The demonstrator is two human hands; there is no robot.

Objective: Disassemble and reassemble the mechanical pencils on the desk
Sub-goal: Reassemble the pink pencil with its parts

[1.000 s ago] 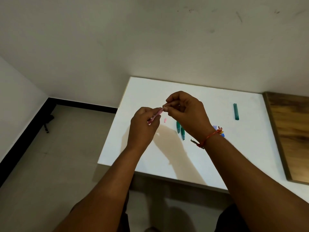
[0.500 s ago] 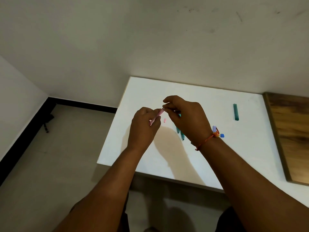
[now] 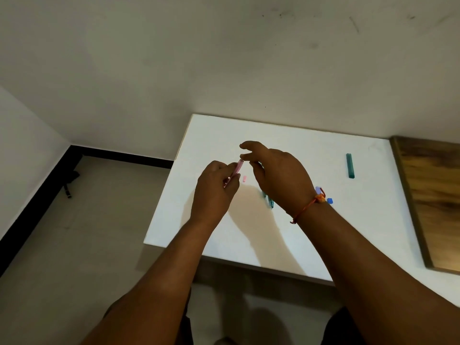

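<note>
My left grip (image 3: 216, 188) is clenched around the lower half of the pink mechanical pencil (image 3: 236, 170). It is held off the table (image 3: 311, 245) at the middle of the frame, slanting up to the right. My right grip (image 3: 281, 178) has its fingertips (image 3: 245, 156) at the pencil's upper end with the forefinger spread above. I cannot tell whether they pinch a small part there or only touch it.

I judge the pencil a light, stiff, smooth plastic tube. It weighs next to nothing, but it could twist or slide in a loose hold, and the thin inner parts would bend or snap if levered sideways. The barrel is best taken around its middle, as my left grip does. The end piece wants only a fingertip pinch, pulled or turned straight along the pencil's length.

A small pink piece (image 3: 244, 179) lies on the table just below and right of the pencil. It looks light enough to roll or get lost if brushed.

Two teal pencils (image 3: 270, 202) lie partly hidden under my right wrist. A teal barrel (image 3: 350, 165) lies well apart toward the upper right. A small blue piece (image 3: 329, 200) and a lilac piece (image 3: 317, 190) sit beside my bracelet (image 3: 307, 207).
</note>
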